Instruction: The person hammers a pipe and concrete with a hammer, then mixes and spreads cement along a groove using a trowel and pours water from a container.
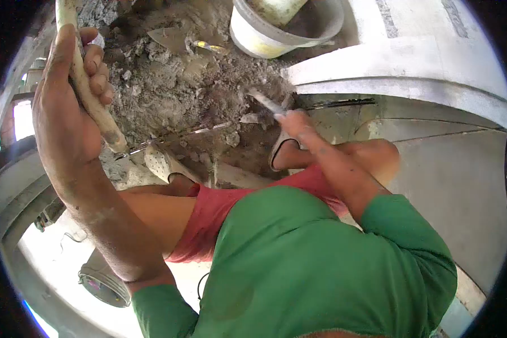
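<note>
A pale bucket (252, 35) with a greyish rim holds another light container (277, 8). Left of it lies a trowel (210, 47) with a yellow-marked handle. A curved white ledge (400, 65) extends rightward. A round vessel (104, 286) sits at lower left.

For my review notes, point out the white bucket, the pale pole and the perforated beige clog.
Round white bucket (250, 39): head view, on its outer wall.
Long pale pole (106, 128): head view, on its lower stretch.
Beige perforated clog (158, 160): head view, on its holed upper.
</note>
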`<move>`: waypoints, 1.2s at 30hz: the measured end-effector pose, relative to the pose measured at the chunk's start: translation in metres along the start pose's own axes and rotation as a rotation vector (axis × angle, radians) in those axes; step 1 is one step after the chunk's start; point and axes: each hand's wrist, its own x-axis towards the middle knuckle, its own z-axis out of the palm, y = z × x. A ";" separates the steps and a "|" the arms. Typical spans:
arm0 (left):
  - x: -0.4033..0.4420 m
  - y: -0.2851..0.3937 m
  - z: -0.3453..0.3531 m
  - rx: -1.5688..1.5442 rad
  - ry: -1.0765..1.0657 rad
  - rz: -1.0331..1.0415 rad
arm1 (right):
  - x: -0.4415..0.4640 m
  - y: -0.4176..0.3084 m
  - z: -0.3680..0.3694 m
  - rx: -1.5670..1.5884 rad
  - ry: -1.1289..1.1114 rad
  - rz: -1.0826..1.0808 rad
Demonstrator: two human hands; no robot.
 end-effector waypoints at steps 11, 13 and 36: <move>0.002 0.019 0.007 -0.001 -0.077 0.061 | -0.066 -0.072 -0.039 -0.038 0.000 -0.518; 0.004 0.019 0.000 -0.041 -0.080 0.068 | -0.012 0.008 -0.019 -0.016 0.012 -0.155; 0.014 0.020 -0.004 -0.060 -0.138 0.058 | -0.015 0.043 -0.044 0.010 -0.029 0.070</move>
